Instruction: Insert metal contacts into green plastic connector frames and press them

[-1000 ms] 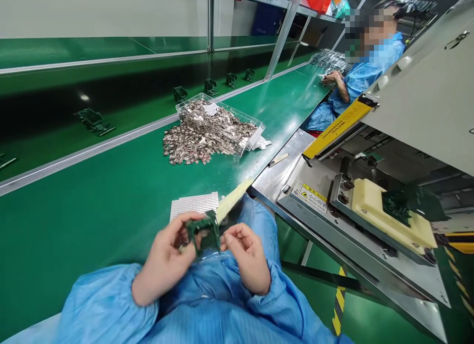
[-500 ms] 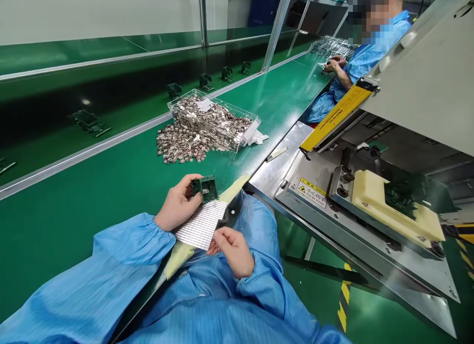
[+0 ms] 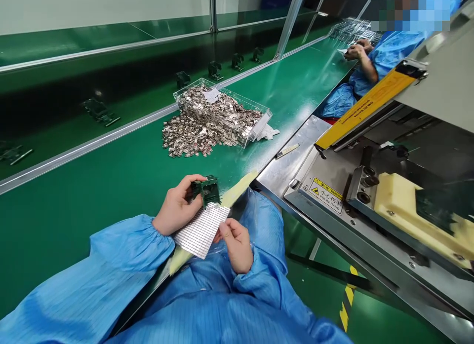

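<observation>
My left hand [image 3: 176,210] is closed round a small dark green plastic frame-like part [image 3: 208,190], thumb on its near side. Just below the part is a white sheet with fine dark grid lines [image 3: 203,229], perhaps stickers, its left portion running under my left hand. My right hand [image 3: 237,245] is closed at the sheet's right edge, thumb and fingertips pinched together there. Whether a small piece sits between those fingertips cannot be made out. A pale yellow strip [image 3: 240,187] lies along the table edge beneath the sheet.
A clear plastic box [image 3: 264,124] lies among a heap of small metal pieces [image 3: 192,136] on the green table [image 3: 122,186]. Several dark parts [image 3: 99,111] stand behind the rail. At right is a press machine [image 3: 326,196] with a yellow bar; a co-worker's hands [image 3: 357,50] are beyond.
The view has shifted, so the machine and co-worker sit farther right. My right hand has moved slightly up along the sheet's edge. My left hand still holds the green part.
</observation>
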A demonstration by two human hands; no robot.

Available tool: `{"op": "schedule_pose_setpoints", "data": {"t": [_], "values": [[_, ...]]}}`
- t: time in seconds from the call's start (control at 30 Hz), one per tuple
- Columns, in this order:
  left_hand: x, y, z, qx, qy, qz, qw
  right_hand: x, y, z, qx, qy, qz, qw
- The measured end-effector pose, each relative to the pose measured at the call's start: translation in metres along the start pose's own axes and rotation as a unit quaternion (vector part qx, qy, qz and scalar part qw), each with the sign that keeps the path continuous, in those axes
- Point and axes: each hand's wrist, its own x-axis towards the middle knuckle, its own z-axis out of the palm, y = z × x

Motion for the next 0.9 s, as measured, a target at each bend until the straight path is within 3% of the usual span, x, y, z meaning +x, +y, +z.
{"op": "schedule_pose_setpoints", "data": {"t": [0.2, 0.43, 0.6, 0.77, 0.9], "values": [[-0.015, 0.017, 0.014, -0.047, 0.108, 0.027, 0.993, 0.004, 0.019, 0.001, -0.128, 0.064, -0.097, 0.985], [-0.018, 0.019, 0.026, -0.118, 0.049, -0.013, 0.992, 0.007, 0.036, -0.008, -0.237, 0.069, -0.158, 0.956], [-0.012, 0.017, 0.024, -0.084, 0.03, -0.02, 0.996, 0.007, 0.036, -0.008, -0.245, 0.069, -0.163, 0.953], [-0.01, 0.023, 0.022, -0.028, 0.032, -0.006, 0.999, 0.004, 0.04, -0.008, -0.258, 0.054, -0.129, 0.956], [-0.01, 0.021, 0.022, -0.028, 0.032, -0.009, 0.999, 0.012, 0.044, -0.019, -0.256, 0.007, -0.088, 0.963]]}}
